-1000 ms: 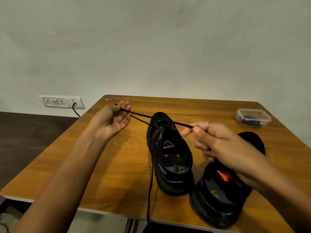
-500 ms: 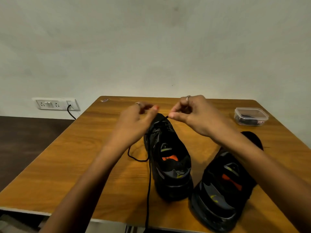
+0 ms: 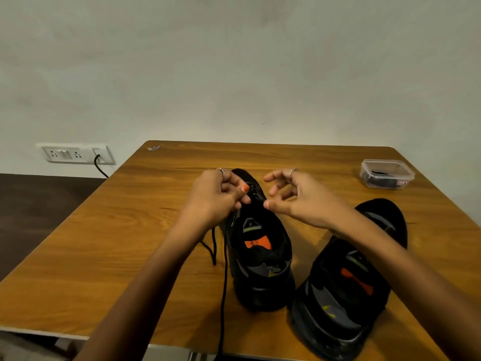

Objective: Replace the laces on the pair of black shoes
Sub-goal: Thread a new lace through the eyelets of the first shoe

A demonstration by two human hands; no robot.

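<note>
Black low-top shoe with orange insole patch (image 3: 257, 246) sat centre frame on the wooden table (image 3: 117, 230), toe pointing to the far edge, heel toward the camera. Thin black lace (image 3: 224, 277) came off the shoe's left side near the eyelets: one strand ran straight down frame and off the table's near edge, a shorter end looped on the wood just left of the shoe. Left hand (image 3: 216, 196) was over the shoe's left eyelet row, fingers curled, thumb and fingertip pinched together at the lace area; the lace itself was too dark against the upper to confirm inside the pinch, but the strand led up to that hand. Silver ring on one left finger. Right hand (image 3: 294, 196) hovered over the shoe's right eyelet side, fingers loosely curled and spread, thumb tip just touching or nearly touching the upper; can't tell if it held any lace. Ring on that hand too. Second black shoe with orange insole mark (image 3: 348, 280) stood lower right, just beside the first, angled toward upper right, partly behind the right forearm. Clear plastic lidded tub with dark contents (image 3: 386, 174) at upper right of the table, well apart from both shoes. White wall socket panel (image 3: 75, 153) at left with a black cable plugged in.
</note>
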